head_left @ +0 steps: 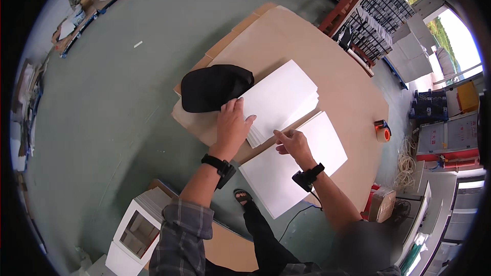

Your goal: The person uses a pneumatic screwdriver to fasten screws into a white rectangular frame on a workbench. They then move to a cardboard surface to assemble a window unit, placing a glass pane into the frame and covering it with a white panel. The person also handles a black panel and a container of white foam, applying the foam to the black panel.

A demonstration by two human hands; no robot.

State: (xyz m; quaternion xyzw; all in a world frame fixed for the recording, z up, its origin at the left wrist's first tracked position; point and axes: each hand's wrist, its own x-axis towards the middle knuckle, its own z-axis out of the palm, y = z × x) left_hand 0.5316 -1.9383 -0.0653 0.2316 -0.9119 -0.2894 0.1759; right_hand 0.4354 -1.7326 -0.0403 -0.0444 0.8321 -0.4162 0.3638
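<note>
Two stacks of flat white card sheets lie side by side on a brown cardboard surface [353, 102]. My left hand [233, 125] rests against the left end of the farther stack [284, 94], fingers extended and thumb apart. Over the gap between the stacks, my right hand [293, 146] has its thumb and fingertips pinched together by the near edge of the farther stack. Whether a sheet edge is in that pinch is hidden. The nearer stack [268, 181] lies partly under my right hand and wrist. A black cap [212, 89] sits just beyond my left fingertips.
An orange tape roll [383, 134] stands at the cardboard's right edge. White boxes with a window [138, 235] are at lower left. Racks of stacked sheets [376, 20] stand far right. A black cable [294, 219] hangs from my right wrist device. A carton [382, 205] is at right.
</note>
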